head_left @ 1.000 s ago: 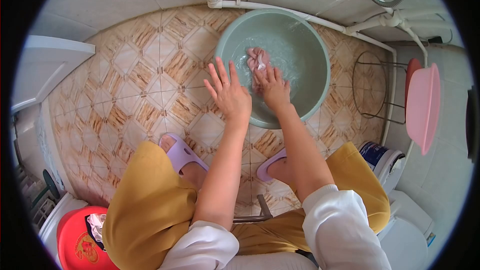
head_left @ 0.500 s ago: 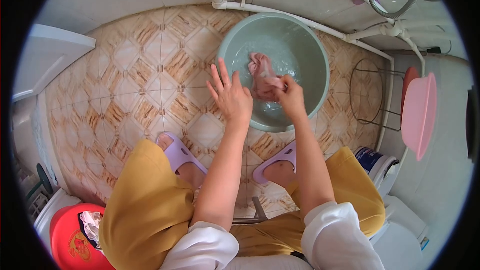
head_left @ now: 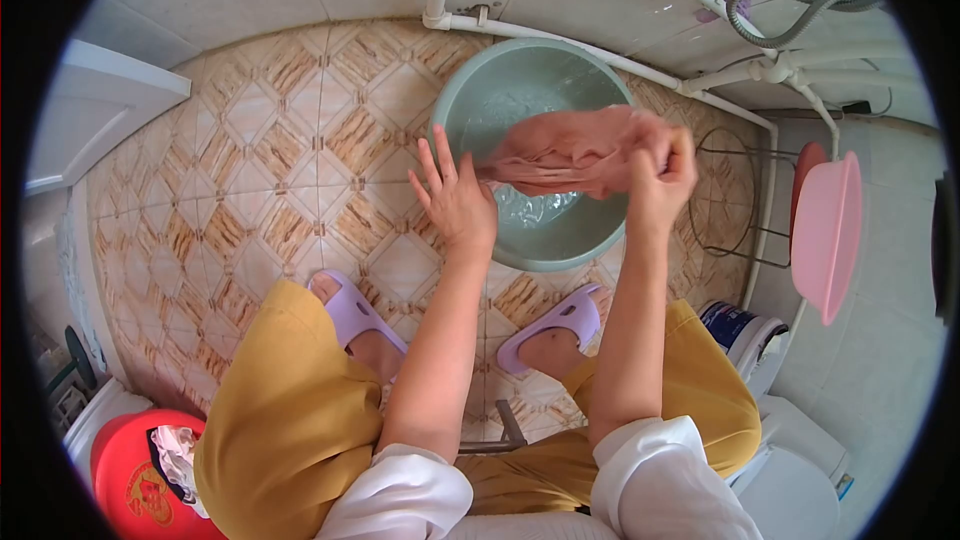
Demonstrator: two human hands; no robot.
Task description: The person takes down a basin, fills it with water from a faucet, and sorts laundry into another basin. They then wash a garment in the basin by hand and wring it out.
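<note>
A wet, pink piece of cloth (head_left: pixel 570 155) is stretched sideways above a grey-green basin (head_left: pixel 535 258), which stands on the floor with some water in it. My right hand (head_left: pixel 662 165), fingers closed, grips the cloth's right end near the basin's right rim. At the left rim, my left hand (head_left: pixel 460 202) is open with its fingers spread. The cloth's narrow left end reaches the thumb side of this hand; whether they touch I cannot tell.
White pipes (head_left: pixel 590 52) run along the wall behind the basin. On the right are a metal wire rack (head_left: pixel 735 250) and a hanging pink basin (head_left: pixel 828 240). A red tub (head_left: pixel 120 470) holding cloth stands at lower left. Purple slippers (head_left: pixel 365 315) rest on the tiled floor.
My right hand has moved up and right, drawing the bunched cloth out of the basin and spreading it out. My left hand has barely moved.
</note>
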